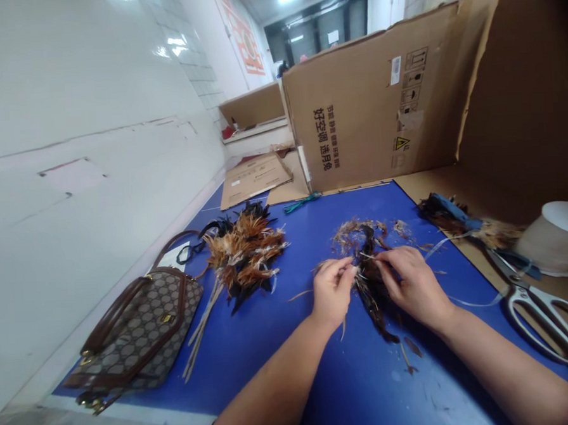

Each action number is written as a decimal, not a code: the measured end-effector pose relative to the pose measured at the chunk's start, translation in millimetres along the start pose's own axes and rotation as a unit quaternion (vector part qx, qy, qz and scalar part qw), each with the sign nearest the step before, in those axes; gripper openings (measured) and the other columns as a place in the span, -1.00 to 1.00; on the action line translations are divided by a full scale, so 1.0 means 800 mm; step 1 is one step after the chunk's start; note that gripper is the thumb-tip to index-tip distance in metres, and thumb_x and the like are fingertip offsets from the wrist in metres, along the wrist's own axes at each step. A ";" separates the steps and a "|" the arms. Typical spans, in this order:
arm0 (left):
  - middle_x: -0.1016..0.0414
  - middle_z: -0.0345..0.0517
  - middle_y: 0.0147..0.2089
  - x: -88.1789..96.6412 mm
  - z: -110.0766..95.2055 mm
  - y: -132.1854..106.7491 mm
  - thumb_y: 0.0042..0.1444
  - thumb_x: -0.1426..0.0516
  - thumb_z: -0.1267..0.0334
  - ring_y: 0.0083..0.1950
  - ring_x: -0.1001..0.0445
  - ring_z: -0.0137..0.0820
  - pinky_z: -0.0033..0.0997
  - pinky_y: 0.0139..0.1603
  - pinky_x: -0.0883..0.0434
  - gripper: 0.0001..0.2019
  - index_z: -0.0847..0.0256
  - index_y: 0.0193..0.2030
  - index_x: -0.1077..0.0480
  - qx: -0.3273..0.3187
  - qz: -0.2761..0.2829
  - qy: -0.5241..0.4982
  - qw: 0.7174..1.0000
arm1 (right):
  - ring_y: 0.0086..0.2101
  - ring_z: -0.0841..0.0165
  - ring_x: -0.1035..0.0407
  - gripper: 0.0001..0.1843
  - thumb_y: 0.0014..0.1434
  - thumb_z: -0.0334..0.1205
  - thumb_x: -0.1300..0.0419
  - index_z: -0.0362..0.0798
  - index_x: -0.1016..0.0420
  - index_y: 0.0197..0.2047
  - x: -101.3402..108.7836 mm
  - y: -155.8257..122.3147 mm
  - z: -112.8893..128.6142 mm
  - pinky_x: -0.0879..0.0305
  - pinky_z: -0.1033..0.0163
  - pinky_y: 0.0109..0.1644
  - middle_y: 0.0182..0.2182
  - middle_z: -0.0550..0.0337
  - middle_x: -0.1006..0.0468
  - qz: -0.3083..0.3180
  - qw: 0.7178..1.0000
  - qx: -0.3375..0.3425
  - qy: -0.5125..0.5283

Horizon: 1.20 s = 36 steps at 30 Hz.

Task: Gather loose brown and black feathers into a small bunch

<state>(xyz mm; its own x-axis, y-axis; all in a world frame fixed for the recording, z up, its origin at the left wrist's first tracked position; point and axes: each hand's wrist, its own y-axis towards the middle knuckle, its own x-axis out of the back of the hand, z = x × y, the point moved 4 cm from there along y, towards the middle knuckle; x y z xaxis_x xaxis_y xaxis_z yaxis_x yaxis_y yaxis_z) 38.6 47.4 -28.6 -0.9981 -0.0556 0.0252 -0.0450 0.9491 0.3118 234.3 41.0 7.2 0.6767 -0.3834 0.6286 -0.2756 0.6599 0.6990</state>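
A bunch of dark feathers [373, 303] lies on the blue table mat [272, 346] between my hands. My left hand [333, 292] is closed in a pinch at the bunch's left side, where pale quill ends or strands show at the fingertips. My right hand [414, 285] pinches a thin pale strip [366, 255], perhaps a quill or ribbon end, across the top of the bunch. Part of the dark feathers is hidden by the fingers. Loose brown feather bits [352, 234] are scattered just beyond my hands.
At the left lie a pile of orange-brown feathers [248, 246] with pale stems and a patterned handbag [147, 327]. Scissors [541, 313], a ribbon spool [559, 236] and another feather bundle [455, 216] are at the right. A tall cardboard box [369, 119] stands behind.
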 end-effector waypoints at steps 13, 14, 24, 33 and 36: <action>-0.65 0.00 -0.07 0.017 -0.036 0.011 0.34 -0.25 -0.01 -0.04 -0.69 -0.25 -0.13 0.09 -0.56 -0.72 0.17 -0.11 -0.46 0.077 -0.057 -0.235 0.967 | -0.19 0.24 -0.52 -0.87 0.48 -0.25 -0.17 -0.02 -0.56 -0.04 -0.003 -0.007 0.001 -0.34 0.04 0.10 -0.24 0.09 -0.65 0.042 0.998 0.013 0.032; -0.66 -0.03 -0.10 0.022 -0.038 0.013 0.35 -0.23 -0.03 -0.08 -0.70 -0.24 -0.08 0.08 -0.57 -0.71 0.16 -0.12 -0.40 0.084 -0.079 -0.260 0.959 | -0.19 0.24 -0.51 -0.84 0.49 -0.24 -0.16 -0.03 -0.58 -0.05 -0.005 -0.009 -0.004 -0.34 0.05 0.08 -0.23 0.08 -0.65 0.048 0.999 0.004 0.017; -0.15 -0.44 -0.55 0.008 -0.023 -0.006 0.17 -0.38 -0.03 -0.62 -0.01 -0.63 -0.59 -0.61 0.07 -0.62 0.16 -0.22 -0.34 0.228 -0.102 -0.267 0.931 | -0.24 0.19 -0.44 -0.75 0.47 -0.22 -0.16 -0.02 -0.66 -0.18 -0.031 -0.025 -0.020 -0.28 0.05 -0.09 -0.28 0.02 -0.60 0.127 0.990 -0.009 -0.058; -0.25 -0.32 -0.53 -0.020 -0.004 -0.030 0.24 -0.34 -0.08 -0.51 -0.22 -0.57 -0.51 -0.44 -0.25 -0.59 0.27 -0.05 -0.62 0.200 -0.032 -0.202 0.958 | -0.24 0.20 -0.53 -0.92 0.42 -0.29 -0.24 0.02 -0.55 -0.05 -0.004 -0.012 0.022 -0.39 0.03 0.00 -0.27 0.11 -0.65 0.010 0.996 -0.017 0.087; -0.52 -0.11 -0.36 -0.021 -0.004 -0.030 0.23 -0.37 0.00 -0.32 -0.44 -0.46 -0.38 -0.15 -0.44 -0.65 0.28 -0.08 -0.69 0.153 -0.043 -0.190 0.969 | -0.25 0.23 -0.54 -0.93 0.43 -0.29 -0.23 0.02 -0.56 -0.09 -0.008 -0.014 0.033 -0.39 0.06 -0.02 -0.28 0.14 -0.66 0.028 0.993 -0.023 0.113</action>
<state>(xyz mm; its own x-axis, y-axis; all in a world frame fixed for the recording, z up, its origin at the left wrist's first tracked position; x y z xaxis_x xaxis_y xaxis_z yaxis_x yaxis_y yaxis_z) 56.7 24.8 -33.0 -0.9308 -0.0747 -0.3579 -0.0800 0.9968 0.0000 215.2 19.2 4.6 0.7987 -0.1940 0.5696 -0.2889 0.7068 0.6458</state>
